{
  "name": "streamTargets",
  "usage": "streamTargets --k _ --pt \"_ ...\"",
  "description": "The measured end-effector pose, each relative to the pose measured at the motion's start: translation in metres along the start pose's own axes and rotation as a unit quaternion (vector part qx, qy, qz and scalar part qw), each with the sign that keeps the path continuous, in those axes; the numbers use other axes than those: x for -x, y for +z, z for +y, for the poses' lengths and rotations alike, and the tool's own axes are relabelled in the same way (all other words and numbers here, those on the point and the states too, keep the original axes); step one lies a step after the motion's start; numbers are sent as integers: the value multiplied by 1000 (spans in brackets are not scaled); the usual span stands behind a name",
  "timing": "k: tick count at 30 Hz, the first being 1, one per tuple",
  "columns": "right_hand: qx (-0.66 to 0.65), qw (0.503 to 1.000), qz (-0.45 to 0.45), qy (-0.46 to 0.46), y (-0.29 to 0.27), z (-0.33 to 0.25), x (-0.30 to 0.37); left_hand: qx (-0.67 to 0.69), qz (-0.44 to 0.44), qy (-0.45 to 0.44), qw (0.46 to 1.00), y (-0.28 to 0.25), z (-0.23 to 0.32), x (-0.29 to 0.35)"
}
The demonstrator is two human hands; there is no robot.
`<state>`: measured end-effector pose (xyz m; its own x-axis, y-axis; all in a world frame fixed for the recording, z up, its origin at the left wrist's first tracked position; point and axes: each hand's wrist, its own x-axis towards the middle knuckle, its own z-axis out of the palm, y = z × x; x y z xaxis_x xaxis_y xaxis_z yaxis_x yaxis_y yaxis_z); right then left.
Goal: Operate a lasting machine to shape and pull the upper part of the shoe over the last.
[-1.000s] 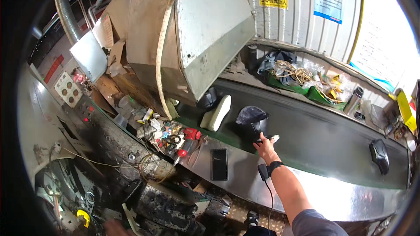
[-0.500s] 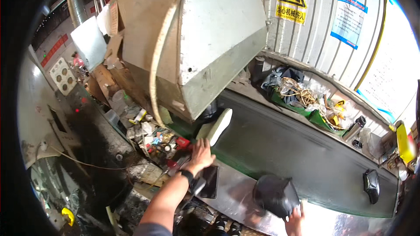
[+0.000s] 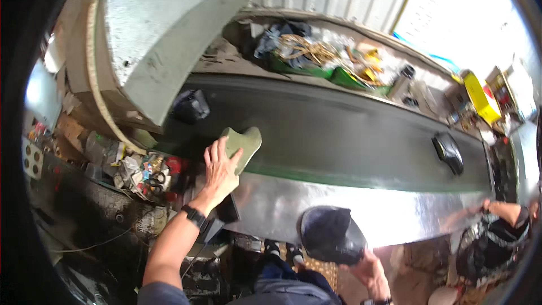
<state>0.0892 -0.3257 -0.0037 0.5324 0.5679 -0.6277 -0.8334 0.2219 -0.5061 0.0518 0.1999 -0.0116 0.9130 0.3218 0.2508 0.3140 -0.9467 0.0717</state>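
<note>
Far L of belt [image 3: 339, 135], off its near L corner: pile of small odds & ends [image 3: 144, 172]. Pale metal hood [image 3: 164, 34] stands over belt's L end, w/ tan hose [image 3: 93, 73] hanging on the L side of it. Blk crumpled-looking item [image 3: 191, 106] on belt at L end, next to hood.

L hand [image 3: 219, 175], dark band on wrist, is at belt's near edge, L part: fingers & thumb touching olive-green curved piece [image 3: 244, 147], palm down. Piece is at near edge of belt, tilted; can't tell if the grip is clamped or just resting on it. Dark flat slab [image 3: 228, 210], partly hidden by L wrist, lies on near side of belt.

Behind belt, L of its mid: heap of tan cord [image 3: 307, 49] & plastic. Shiny metal ledge [image 3: 276, 200] runs along near side of belt.

Blk hollow piece [image 3: 330, 234] is nearer the wearer than belt, R of the olive one, overlapping ledge's near edge in view. R hand [image 3: 370, 274] clamped on its lower R rim.

Flask [image 3: 401, 83] behind belt, R part. Blk glossy piece [image 3: 447, 152] on belt near R end, apart from both hands. Yellow box [image 3: 481, 97] beyond belt's far R corner. Another person's forearm [image 3: 504, 210] by belt's near R corner.
</note>
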Motion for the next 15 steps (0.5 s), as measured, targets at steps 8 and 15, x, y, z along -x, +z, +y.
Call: streamTargets --k 8,15 --pt "24 989 86 -113 -40 -12 -42 125 138 285 940 -14 207 130" --pt "366 874 71 -312 4 -31 1 709 -137 -230 652 -16 214 100"
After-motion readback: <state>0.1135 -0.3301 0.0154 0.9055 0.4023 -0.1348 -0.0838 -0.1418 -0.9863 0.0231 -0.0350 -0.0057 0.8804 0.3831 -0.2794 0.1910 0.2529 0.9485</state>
